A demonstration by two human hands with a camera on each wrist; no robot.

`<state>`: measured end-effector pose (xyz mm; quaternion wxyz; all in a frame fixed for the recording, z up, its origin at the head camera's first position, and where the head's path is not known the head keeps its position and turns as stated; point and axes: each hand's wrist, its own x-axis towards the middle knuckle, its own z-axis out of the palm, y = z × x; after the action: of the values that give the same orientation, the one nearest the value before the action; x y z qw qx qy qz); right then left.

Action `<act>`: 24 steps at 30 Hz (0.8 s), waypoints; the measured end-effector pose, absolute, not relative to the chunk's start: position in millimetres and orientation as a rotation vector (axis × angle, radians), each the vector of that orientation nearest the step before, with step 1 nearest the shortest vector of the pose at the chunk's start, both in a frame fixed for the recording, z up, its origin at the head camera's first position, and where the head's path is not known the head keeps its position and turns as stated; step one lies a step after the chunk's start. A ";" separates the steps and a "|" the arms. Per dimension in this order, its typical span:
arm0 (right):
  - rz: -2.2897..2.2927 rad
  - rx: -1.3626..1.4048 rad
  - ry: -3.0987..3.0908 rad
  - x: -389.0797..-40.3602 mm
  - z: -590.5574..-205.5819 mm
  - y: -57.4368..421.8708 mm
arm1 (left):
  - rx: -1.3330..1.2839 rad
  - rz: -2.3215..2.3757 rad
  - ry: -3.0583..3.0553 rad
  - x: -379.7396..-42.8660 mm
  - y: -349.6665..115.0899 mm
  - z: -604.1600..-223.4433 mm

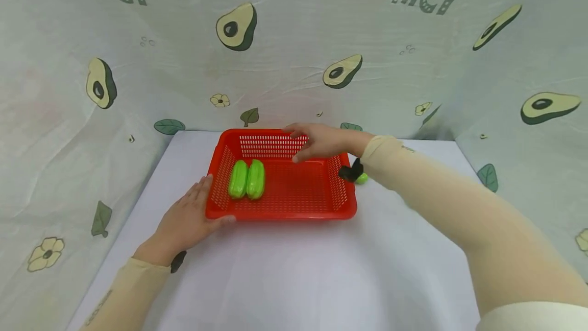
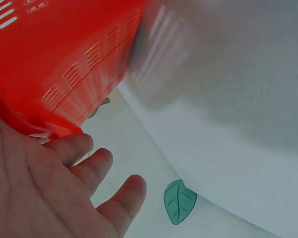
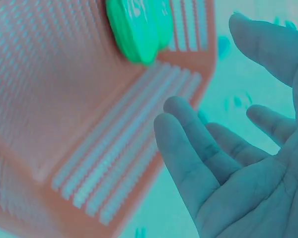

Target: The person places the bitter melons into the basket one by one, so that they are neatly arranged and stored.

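A red plastic basket (image 1: 294,215) with slotted walls stands on the white table. Inside it, at the left, two glossy light-green elongated vegetables (image 1: 255,180) lie side by side; their exact kind cannot be told. My left hand (image 1: 186,221) rests against the basket's near left corner, fingers fairly straight and thumb along the front rim. Above the basket's far right part hovers my right hand (image 1: 317,139), thumb and fingers apart. In the right wrist view, this right hand (image 3: 243,168) has nothing between its fingers.
Just right of the basket, a green rounded thing (image 1: 362,178) is partly hidden behind the right wrist's black camera (image 1: 351,170). A pale cloth (image 1: 285,91) printed with avocados and leaves rises behind the table (image 1: 294,275) and along both sides.
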<state>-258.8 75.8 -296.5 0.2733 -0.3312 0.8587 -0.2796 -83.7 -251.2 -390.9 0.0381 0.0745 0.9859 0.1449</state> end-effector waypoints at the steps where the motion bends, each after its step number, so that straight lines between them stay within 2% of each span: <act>1: -0.780 -0.869 2.318 -259.8 -292.8 88.3 | 0.226 0.444 3.023 -83.2 -251.9 -390.7; 6: -0.875 -0.747 2.388 -266.1 -296.8 156.1 | 0.209 0.444 3.024 -81.8 -253.4 -392.2; 13: -0.776 -0.535 2.549 -270.7 -342.1 227.1 | 0.223 0.442 3.039 -81.1 -253.4 -391.6; 18: -0.646 -0.433 2.629 -270.2 -370.4 245.0 | 0.224 0.441 3.038 -81.8 -252.5 -390.2; 24: -0.571 -0.390 2.670 -268.0 -394.0 243.7 | 0.244 0.442 3.048 -82.9 -251.2 -389.3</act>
<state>-268.0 243.7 -394.0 0.1906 -0.1388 0.9503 -0.2031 -82.9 -251.2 -389.3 0.0260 0.0789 0.9862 0.1431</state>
